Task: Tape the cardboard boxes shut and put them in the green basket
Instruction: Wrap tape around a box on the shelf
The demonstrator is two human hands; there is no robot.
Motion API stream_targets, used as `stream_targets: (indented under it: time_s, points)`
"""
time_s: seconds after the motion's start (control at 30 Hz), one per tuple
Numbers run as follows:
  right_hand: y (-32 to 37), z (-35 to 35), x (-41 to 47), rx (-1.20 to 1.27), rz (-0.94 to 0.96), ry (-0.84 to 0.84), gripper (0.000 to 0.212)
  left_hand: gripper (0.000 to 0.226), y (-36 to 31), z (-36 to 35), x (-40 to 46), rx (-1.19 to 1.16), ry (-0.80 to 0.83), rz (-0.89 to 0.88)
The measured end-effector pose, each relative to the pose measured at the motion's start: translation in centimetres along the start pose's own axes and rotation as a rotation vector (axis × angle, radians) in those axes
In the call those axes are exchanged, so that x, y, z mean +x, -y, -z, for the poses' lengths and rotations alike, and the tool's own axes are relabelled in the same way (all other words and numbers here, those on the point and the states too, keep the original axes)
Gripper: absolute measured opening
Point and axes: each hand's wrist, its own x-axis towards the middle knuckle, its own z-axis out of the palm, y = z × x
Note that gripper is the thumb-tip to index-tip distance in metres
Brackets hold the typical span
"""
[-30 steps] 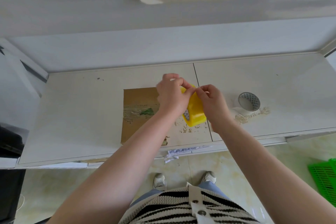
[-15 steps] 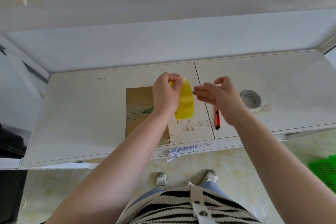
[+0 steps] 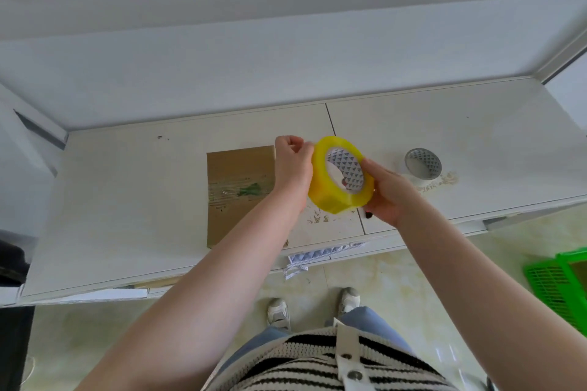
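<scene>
A yellow roll of tape [image 3: 327,190] is held above the white table [image 3: 127,200], its patterned core facing me. My right hand [image 3: 386,194] grips the roll from its right side. My left hand [image 3: 292,165] has curled fingers pinching at the roll's upper left edge. A flat brown cardboard box [image 3: 239,190] lies on the table just left of my left hand, with a strip of clear tape and a green mark across it. A corner of the green basket [image 3: 565,289] shows on the floor at the far right.
A nearly used-up tape roll [image 3: 424,165] sits on the table to the right of my hands. A dark tip of a tool [image 3: 368,215] shows under my right hand. Patterned paper scraps [image 3: 305,260] hang from the table's front edge. A dark object [image 3: 12,260] stands at far left.
My right hand has come back onto the roll and now grips it. The roll has turned its core toward me. My left hand has shifted to pinching its edge.
</scene>
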Motion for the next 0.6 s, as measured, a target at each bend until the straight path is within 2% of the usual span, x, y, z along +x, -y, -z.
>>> stream_targets:
  time_s: [0.07,0.13,0.2,0.23,0.37,0.6]
  points:
    - [0.3,1.2,0.5,-0.029,0.02,-0.064,0.02,0.018,0.7,-0.2,0.8,0.36,-0.051,-0.168]
    - [0.6,2.2,1.0,-0.075,0.017,-0.125,0.021,0.035,1.4,-0.4,0.8,0.602,-0.046,-0.299]
    - [0.8,3.1,1.8,-0.099,0.005,-0.137,0.021,0.041,2.0,-1.1,0.5,0.753,0.0,-0.332]
    - [0.9,3.5,2.1,-0.117,0.0,-0.127,0.019,0.035,2.4,-1.5,0.4,0.809,0.021,-0.324]
    - [1.3,4.4,3.5,-0.251,-0.002,-0.043,0.014,0.013,3.7,-3.0,1.4,0.932,-0.013,-0.222]
    - [0.7,5.5,6.1,-0.32,-0.032,0.039,0.013,0.038,5.0,-5.2,2.7,0.981,-0.061,-0.104]
